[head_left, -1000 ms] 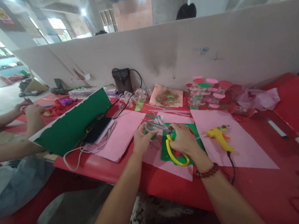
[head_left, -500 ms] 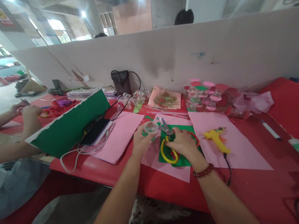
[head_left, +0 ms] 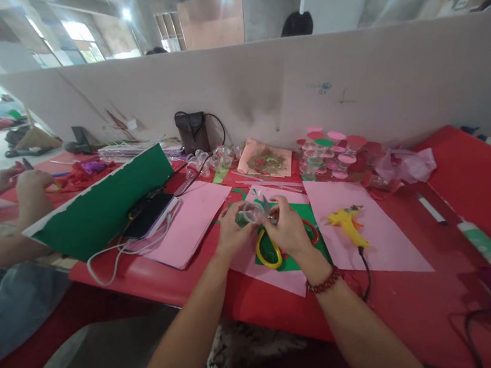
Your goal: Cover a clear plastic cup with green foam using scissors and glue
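Observation:
My left hand [head_left: 233, 233] is closed around a small clear plastic cup [head_left: 251, 213] with a round rim, held above the table. My right hand [head_left: 289, 227] pinches the other side of the cup with thumb and fingers; its fingertips partly cover it. Beneath my right hand lie open scissors with one yellow handle [head_left: 268, 265] and one red handle [head_left: 312, 232]. They rest on a green sheet [head_left: 292, 265] with cut-outs, on top of pink paper [head_left: 291, 284]. The scissor blades are mostly hidden behind my hands.
A yellow glue gun [head_left: 349, 225] lies on pink paper at right. Stacked clear cups with coloured discs [head_left: 324, 154] stand behind. Pink sheets [head_left: 198, 214], a phone [head_left: 148, 215] and an upright green board [head_left: 105, 209] are at left. A co-worker's hands [head_left: 28, 183] work beyond it.
My right hand has let the scissors down onto the green sheet and moved left to the clear cup. The cup has tilted in my left hand. The view has shifted slightly right.

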Tool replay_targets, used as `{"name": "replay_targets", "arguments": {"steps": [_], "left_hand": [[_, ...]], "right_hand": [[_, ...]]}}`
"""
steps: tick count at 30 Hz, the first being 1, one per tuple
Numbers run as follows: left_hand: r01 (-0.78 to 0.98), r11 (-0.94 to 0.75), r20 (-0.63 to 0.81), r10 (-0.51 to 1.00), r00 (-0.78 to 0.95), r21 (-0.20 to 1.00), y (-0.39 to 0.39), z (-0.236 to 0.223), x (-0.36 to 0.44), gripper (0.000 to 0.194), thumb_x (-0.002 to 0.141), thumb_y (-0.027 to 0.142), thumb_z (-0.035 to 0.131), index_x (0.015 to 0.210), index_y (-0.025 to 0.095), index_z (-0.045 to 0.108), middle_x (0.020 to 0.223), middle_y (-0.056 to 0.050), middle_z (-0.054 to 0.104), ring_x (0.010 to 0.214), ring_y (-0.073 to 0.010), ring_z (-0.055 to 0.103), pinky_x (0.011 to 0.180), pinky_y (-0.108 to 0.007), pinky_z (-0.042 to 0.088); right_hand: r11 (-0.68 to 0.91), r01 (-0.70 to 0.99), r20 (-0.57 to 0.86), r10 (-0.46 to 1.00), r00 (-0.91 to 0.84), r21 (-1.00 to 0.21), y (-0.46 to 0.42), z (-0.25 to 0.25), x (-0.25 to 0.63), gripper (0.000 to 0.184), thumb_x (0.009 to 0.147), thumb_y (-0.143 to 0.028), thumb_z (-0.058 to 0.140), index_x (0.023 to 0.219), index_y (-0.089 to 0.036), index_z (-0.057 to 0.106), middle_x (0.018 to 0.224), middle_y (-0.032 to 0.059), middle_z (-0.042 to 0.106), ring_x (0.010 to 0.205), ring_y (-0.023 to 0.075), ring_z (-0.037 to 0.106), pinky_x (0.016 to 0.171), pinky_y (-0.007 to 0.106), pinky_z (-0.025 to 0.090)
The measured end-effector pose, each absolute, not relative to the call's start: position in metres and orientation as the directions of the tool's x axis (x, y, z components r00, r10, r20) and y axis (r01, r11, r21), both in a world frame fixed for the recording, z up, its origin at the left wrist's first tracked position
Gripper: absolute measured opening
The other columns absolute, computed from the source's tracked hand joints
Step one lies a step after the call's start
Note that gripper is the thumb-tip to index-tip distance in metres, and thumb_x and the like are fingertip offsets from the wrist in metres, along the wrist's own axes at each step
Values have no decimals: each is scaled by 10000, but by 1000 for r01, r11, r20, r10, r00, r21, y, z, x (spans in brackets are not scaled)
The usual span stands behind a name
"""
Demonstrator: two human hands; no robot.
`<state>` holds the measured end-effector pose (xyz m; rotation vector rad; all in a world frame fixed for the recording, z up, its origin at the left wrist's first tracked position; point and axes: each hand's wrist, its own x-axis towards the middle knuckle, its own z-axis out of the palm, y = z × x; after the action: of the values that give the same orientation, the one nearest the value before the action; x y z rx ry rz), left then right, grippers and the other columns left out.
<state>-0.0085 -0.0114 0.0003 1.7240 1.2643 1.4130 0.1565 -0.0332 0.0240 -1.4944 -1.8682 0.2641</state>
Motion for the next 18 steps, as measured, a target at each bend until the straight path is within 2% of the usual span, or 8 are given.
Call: {"name": "replay_targets", "arguments": {"steps": [3, 6, 8, 13, 16, 18], "left_hand": [[381, -404, 425, 905, 31, 832, -14, 4, -7, 401, 623, 176, 817, 998, 227, 685, 1041, -62, 734, 1053, -264, 646, 983, -427, 437], [403, -426, 433, 898, 78, 810, -13, 5, -7, 429, 610, 192, 836, 1010, 228, 684, 1057, -61, 739, 1056, -268, 648, 998, -444, 426], [398, -421, 421, 902, 93, 815, -12, 4, -8, 438, 605, 189, 837, 1013, 231, 685, 1056, -59, 743, 1058, -270, 651, 1003, -449, 423], [367, -401, 393, 914, 99, 839, -11, 3, -9, 414, 608, 157, 800, 1002, 229, 695, 1042, -56, 747, 1056, -269, 649, 1017, -461, 413], [308, -384, 374, 923, 95, 870, -11, 2, -9, 399, 591, 186, 813, 973, 227, 706, 995, -42, 746, 1023, -264, 655, 1004, -449, 424], [209, -370, 355, 929, 109, 905, -11, 2, -9, 378, 590, 225, 826, 949, 220, 709, 969, -38, 738, 992, -250, 659, 967, -409, 452]], "right_hand": [[426, 700, 489, 863, -126, -572, -29, 14, 155, 469, 956, -336, 516, 1364, -135, 401, 901, 78, 682, 831, 228, 655, 738, 317, 497], [473, 732, 524, 831, -186, -491, -27, 9, 155, 409, 974, -200, 426, 1379, -143, 404, 894, 91, 705, 829, 234, 669, 715, 313, 496], [480, 768, 537, 816, -214, -424, -27, 8, 157, 417, 978, -171, 400, 1395, -146, 406, 948, 115, 719, 875, 244, 677, 726, 318, 502], [489, 847, 526, 786, -325, -209, -27, 8, 160, 453, 955, -130, 421, 1407, -156, 434, 1075, 157, 715, 909, 277, 671, 757, 365, 520], [563, 810, 560, 728, -395, -161, -26, 8, 161, 469, 923, -73, 443, 1383, -166, 447, 1139, 144, 701, 993, 277, 649, 844, 391, 521], [612, 775, 608, 678, -413, -156, -26, 8, 162, 463, 916, -59, 446, 1366, -169, 448, 1132, 134, 700, 998, 273, 638, 876, 412, 519]]}}
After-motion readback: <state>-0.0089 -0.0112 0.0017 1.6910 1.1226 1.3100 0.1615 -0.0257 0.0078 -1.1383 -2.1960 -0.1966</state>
